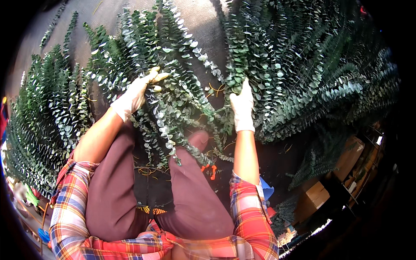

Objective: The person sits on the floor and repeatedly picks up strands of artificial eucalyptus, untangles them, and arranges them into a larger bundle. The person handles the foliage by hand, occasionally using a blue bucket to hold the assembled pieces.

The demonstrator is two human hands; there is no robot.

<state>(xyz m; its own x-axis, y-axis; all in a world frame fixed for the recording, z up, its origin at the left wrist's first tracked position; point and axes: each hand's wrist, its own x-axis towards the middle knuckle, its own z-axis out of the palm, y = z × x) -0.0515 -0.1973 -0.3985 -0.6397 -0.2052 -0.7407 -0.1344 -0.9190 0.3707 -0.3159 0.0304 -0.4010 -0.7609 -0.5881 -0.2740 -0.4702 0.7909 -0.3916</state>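
Note:
I sit over a dark mat, both hands in white gloves. My left hand (134,93) grips a loose bunch of eucalyptus stems (173,112) that drapes down over my knees. My right hand (242,108) reaches forward into the edge of a big heap of eucalyptus branches (294,73); its fingers are buried among the leaves, so its grip is hidden. Small orange-handled snips (210,170) lie on the mat between my legs.
Another row of eucalyptus bundles (47,121) lies at my left. Yellow rubber bands (214,89) are scattered on the dark mat (203,26). Cardboard boxes (333,173) stand at lower right, and a blue object (266,189) sits by my right elbow.

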